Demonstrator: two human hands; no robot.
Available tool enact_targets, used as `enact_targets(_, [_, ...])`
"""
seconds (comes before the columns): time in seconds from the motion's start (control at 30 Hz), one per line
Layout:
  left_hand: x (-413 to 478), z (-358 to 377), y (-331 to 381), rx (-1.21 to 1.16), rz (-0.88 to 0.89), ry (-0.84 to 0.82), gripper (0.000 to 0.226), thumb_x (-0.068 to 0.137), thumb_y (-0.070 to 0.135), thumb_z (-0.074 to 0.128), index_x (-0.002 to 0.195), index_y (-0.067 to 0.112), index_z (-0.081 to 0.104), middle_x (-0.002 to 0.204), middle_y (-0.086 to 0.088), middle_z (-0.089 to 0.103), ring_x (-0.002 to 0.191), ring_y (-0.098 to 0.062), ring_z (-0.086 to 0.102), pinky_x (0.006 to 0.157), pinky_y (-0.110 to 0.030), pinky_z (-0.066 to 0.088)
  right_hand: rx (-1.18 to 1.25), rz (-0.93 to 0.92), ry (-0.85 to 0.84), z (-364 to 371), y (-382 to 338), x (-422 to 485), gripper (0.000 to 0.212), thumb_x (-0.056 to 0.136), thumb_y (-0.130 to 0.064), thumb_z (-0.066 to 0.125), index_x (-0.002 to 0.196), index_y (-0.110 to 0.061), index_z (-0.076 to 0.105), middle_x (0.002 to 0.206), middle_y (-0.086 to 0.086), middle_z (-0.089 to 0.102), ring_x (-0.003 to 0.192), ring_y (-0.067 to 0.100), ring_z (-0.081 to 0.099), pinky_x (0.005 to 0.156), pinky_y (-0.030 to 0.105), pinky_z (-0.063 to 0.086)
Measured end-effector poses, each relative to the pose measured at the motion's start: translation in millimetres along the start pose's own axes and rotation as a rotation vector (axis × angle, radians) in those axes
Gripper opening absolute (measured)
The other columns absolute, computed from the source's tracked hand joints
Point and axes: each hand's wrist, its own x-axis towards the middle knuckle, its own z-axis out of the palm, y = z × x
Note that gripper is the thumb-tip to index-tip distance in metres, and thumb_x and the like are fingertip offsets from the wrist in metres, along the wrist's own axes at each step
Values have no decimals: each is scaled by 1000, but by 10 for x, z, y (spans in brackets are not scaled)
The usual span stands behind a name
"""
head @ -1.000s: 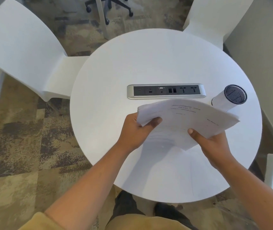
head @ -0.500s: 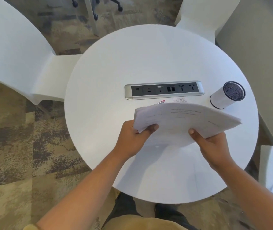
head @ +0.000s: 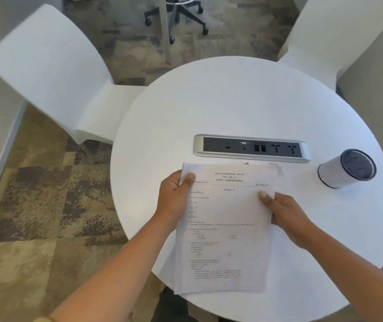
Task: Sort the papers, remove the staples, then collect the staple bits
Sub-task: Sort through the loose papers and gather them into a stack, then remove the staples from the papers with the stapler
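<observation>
A stack of printed papers (head: 225, 228), the top sheet an exam page with typed lines and some red print near its foot, is held over the near side of a round white table (head: 232, 101); whether its underside rests on the tabletop cannot be told. The person's left hand (head: 174, 198) grips the upper left corner, thumb laid flat on top and the other fingers hidden beneath. The right hand (head: 285, 212) grips the right edge the same way, thumb on the page and fingers curled under. Just past the stack's far right corner lies a small greyish scatter (head: 279, 169), probably pulled staple bits, loose on the table. A red tip (head: 246, 163) peeks out from beyond the far edge; what it belongs to is hidden. Beyond these, a socket panel (head: 251, 148) is set into the tabletop, and a white cylinder (head: 346, 168) with a dark mesh top stands well to the right. White chairs (head: 53, 73) flank the table on patterned carpet. By the look of it, the sheets are gathered and squared and some staples are out, though no staple can be made out on the top page; gathering up the bits appears not yet done.
</observation>
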Motion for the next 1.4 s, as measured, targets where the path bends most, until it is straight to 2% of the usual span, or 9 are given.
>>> enact_targets(0.17, [185, -45, -347, 34, -126, 58, 17, 99, 25, 61, 90, 18, 74, 85, -3, 77, 73, -20, 70, 67, -31, 57, -318, -127, 322, -23, -144, 679, 17, 98, -20, 53, 97, -19, 70, 108, 7, 72, 90, 24, 68, 83, 39, 55])
enact_targets(0.37, [304, -105, -652, 44, -165, 117, 18, 99, 25, 61, 91, 16, 74, 83, 0, 76, 70, -15, 69, 68, -29, 55, -967, -378, 72, 65, -243, 1254, 52, 84, -13, 69, 134, -21, 57, 127, 2, 59, 107, 19, 58, 87, 27, 41])
enact_targets(0.5, [306, -107, -724, 39, -172, 127, 19, 99, 25, 61, 90, 15, 74, 80, 3, 76, 68, -11, 69, 65, -25, 54, -1140, -399, 59, 67, -214, 1391, 49, 78, -20, 76, 125, -24, 63, 119, 0, 61, 110, 23, 57, 90, 39, 51])
enact_targets(0.63, [297, -93, -740, -8, -192, 95, 20, 99, 27, 61, 99, 13, 74, 96, -13, 78, 83, -31, 74, 79, -44, 60, -1262, -489, 148, 26, -288, 1333, 33, 73, -22, 73, 106, -22, 71, 103, 0, 67, 100, 26, 55, 81, 35, 47])
enact_targets(0.83, [282, -82, -721, -23, -185, 49, 27, 99, 30, 62, 92, 7, 72, 99, -24, 74, 78, -29, 70, 82, -57, 57, -622, -449, 167, -68, -513, 1188, 40, 72, -9, 75, 107, -26, 65, 96, -1, 67, 77, 13, 63, 71, 12, 50])
enact_targets(1.03, [277, -76, -702, -107, -180, 139, 15, 98, 22, 63, 103, 14, 75, 97, -10, 76, 83, -23, 70, 85, -48, 59, 65, -212, 164, 39, -535, 1038, 29, 77, -16, 80, 99, -14, 62, 70, 3, 72, 65, 17, 68, 57, 25, 51])
enact_targets(1.13, [287, -58, -717, -110, -167, 185, 15, 97, 19, 64, 105, 12, 75, 90, -5, 75, 79, -19, 67, 80, -43, 59, 400, 92, 200, 155, -460, 973, 34, 82, -42, 72, 92, -11, 62, 68, 2, 60, 56, 13, 57, 51, 23, 47])
enact_targets(1.27, [297, -40, -742, -94, -134, 236, 15, 95, 19, 68, 108, 16, 75, 92, 0, 77, 80, -12, 69, 77, -32, 59, 568, 489, 55, 247, -306, 884, 67, 80, -73, 51, 102, -11, 65, 65, -2, 54, 49, 9, 50, 46, 20, 45])
enact_targets(1.4, [332, -38, -763, -110, -124, 303, 14, 93, 18, 70, 104, 15, 77, 104, -10, 77, 90, -19, 68, 92, -42, 59, 527, 653, -69, 340, -210, 812, 80, 83, -78, 37, 105, -6, 66, 67, 3, 58, 45, 12, 50, 41, 21, 45])
